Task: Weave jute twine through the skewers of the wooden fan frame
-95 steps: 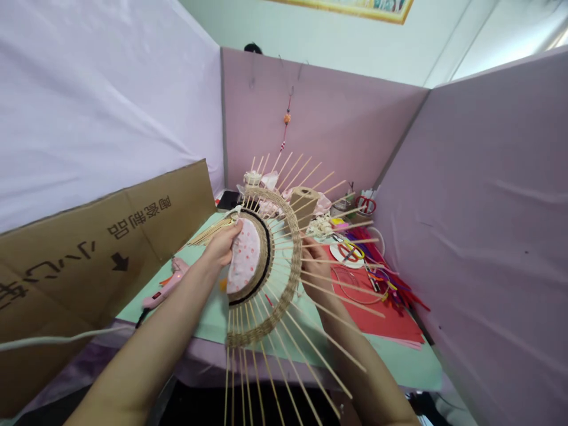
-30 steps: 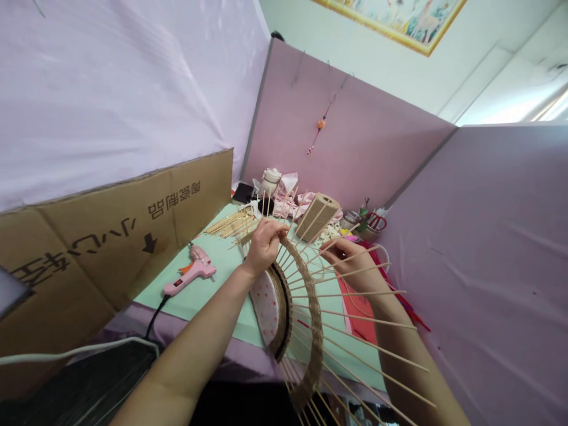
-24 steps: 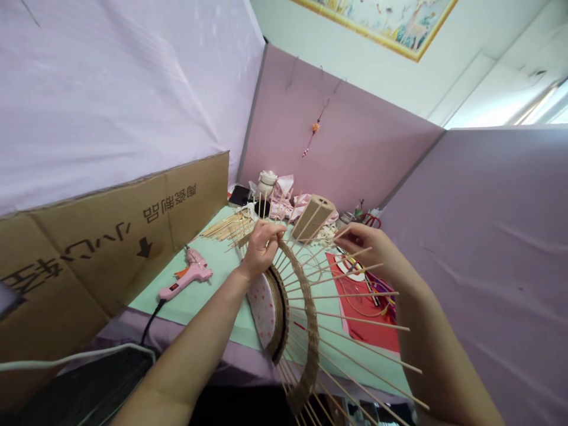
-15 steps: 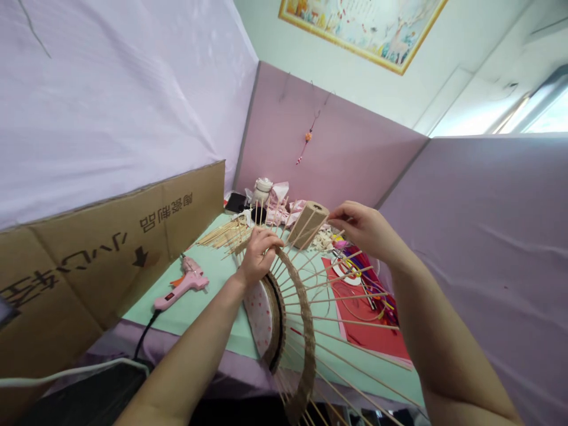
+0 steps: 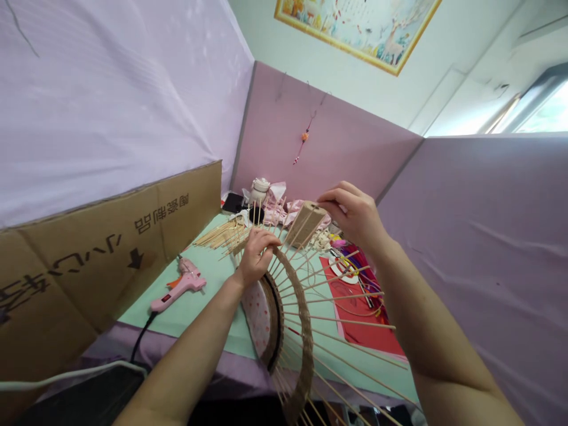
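Observation:
A half-woven basket (image 5: 306, 319) stands tilted at the table's front edge, with wooden stakes fanning out from a brown woven band. Its round base (image 5: 257, 319) is covered in white fabric with pink-red spots. My left hand (image 5: 256, 254) is closed around the top of the woven band, among the stakes. Raised above the stakes at the right, my right hand (image 5: 350, 210) has thumb and fingers pinched together; what lies between them is too thin to make out. Just left of its fingertips stands a roll of brown paper cord (image 5: 306, 226).
A pink glue gun (image 5: 181, 284) lies on the green table covering (image 5: 222, 313), left of the basket. Loose sticks (image 5: 219, 235) and a white jar (image 5: 260, 190) are farther back. Red sheets (image 5: 364, 319) and colourful strands lie at right. A cardboard panel (image 5: 110, 260) borders the left.
My right hand has risen and shifted slightly left, still pinched. My left hand keeps its hold on the woven band. The whole view has drifted a little.

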Available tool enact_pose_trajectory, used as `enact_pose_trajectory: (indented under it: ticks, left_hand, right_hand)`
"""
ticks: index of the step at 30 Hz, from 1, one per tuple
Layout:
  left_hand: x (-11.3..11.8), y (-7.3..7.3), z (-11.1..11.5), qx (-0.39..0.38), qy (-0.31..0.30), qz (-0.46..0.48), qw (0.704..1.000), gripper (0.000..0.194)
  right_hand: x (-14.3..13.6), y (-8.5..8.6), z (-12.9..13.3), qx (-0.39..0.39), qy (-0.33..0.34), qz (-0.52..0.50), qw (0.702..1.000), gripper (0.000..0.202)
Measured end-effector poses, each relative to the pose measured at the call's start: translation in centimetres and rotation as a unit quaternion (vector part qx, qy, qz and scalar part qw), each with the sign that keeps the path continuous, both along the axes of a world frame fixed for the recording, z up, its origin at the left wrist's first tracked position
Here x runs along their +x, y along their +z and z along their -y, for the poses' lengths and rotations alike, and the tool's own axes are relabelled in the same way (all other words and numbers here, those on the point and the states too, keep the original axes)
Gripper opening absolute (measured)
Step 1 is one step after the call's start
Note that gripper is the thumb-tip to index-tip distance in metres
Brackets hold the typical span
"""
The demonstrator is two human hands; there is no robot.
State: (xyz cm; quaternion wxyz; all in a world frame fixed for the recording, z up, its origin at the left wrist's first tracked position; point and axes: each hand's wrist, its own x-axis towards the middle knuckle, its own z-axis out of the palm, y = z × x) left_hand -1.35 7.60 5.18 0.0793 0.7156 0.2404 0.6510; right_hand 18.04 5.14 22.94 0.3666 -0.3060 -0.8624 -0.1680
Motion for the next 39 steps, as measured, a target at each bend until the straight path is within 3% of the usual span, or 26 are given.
enact_pose_trajectory:
  ticks: [5, 9, 12, 15, 20, 24, 27, 31, 34, 39]
  left_hand:
    - [-0.1, -0.1, 0.0, -0.007, -0.005, 0.002, 1.0, 0.021]
    - [-0.1, -0.1, -0.1, -0.012, -0.004, 0.001, 1.0, 0.021]
    - [-0.1, -0.1, -0.1, -0.012, -0.007, 0.005, 1.0, 0.021]
    - [-0.1, -0.1, -0.1, -0.016, -0.01, 0.016, 1.0, 0.02]
    - [-0.2, -0.2, -0.1, -0.015, -0.011, 0.004, 1.0, 0.021]
    - [-0.2, -0.2, -0.1, -0.012, -0.011, -0.005, 1.0, 0.022]
    - [-0.2, 0.0, 0.0, -0.018, -0.006, -0.014, 1.0, 0.023]
    - [-0.2, 0.3, 0.3, -0.013, -0.002, -0.02, 1.0, 0.021]
    - [-0.3, 0.4, 0.5, -0.015, 0.001, -0.028, 0.999, 0.018]
    - [-0.2, 0.6, 0.7, -0.02, 0.0, -0.033, 0.999, 0.014]
  right_hand:
    - [3.1, -3.1, 1.8, -0.102, -0.028, -0.083, 0.991, 0.01]
    - [5.1, -6.5, 3.3, -0.245, -0.045, -0.187, 0.95, 0.012]
    - [5.3, -8.9, 4.2, -0.309, -0.029, -0.224, 0.924, 0.015]
    - [4.4, -11.9, 4.6, -0.359, 0.003, -0.214, 0.908, 0.016]
    - [2.4, -16.3, 4.9, -0.46, 0.066, -0.103, 0.879, 0.018]
    - [1.5, -16.8, 4.6, -0.469, 0.079, -0.087, 0.876, 0.014]
    - [0.8, -15.8, 4.5, -0.518, 0.097, -0.112, 0.843, 0.01]
    - [-0.4, -14.9, 4.6, -0.555, 0.107, -0.207, 0.798, 0.026]
    - [-1.3, -15.2, 4.7, -0.557, 0.118, -0.293, 0.768, 0.035]
    - [-2.7, -16.2, 5.5, -0.463, 0.039, -0.392, 0.795, 0.028]
